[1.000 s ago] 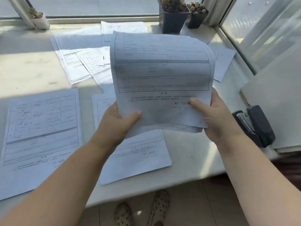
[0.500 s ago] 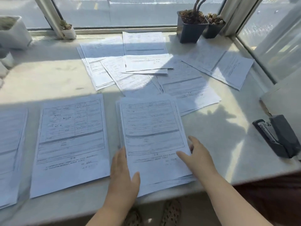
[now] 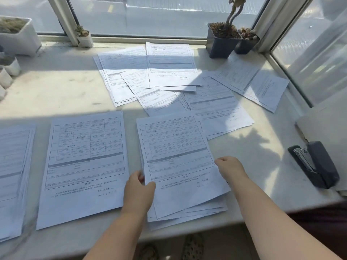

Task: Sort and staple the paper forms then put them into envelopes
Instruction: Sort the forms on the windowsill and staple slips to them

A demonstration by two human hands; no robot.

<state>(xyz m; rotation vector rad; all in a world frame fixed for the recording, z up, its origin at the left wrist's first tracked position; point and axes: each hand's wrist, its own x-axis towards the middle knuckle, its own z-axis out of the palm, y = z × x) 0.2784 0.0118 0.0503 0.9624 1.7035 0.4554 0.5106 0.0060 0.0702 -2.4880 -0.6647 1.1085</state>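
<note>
The worktop (image 3: 56, 91) was a pale stone ledge set into a window corner, half in sun and half in shadow, with glass behind and to the right. A dark potted plant (image 3: 223, 41) stood at the back right beside a smaller dark pot (image 3: 247, 43); white planters (image 3: 17, 35) lined the back left. A dark stapler (image 3: 315, 166) lay near the right edge, well apart from the papers, just beside a pale flat board (image 3: 323, 124).

Loose forms (image 3: 169, 72) lay fanned in the middle. Nearer the front edge sat three piles: one (image 3: 13, 175) cut off at the left, one (image 3: 84, 166) in the middle, and the stack (image 3: 176, 156) under the hands.

Half a second before, both hands had lain flat on that stack. Now the left hand (image 3: 139, 190) pinched its left edge, thumb on top, and the right hand (image 3: 230, 166) had its fingers curled at the right edge, seemingly gripping the top sheet, though the fingertips were hidden. The camera had also tipped up, showing more window.

The forms carried printed tables and handwriting, too small to read.
</note>
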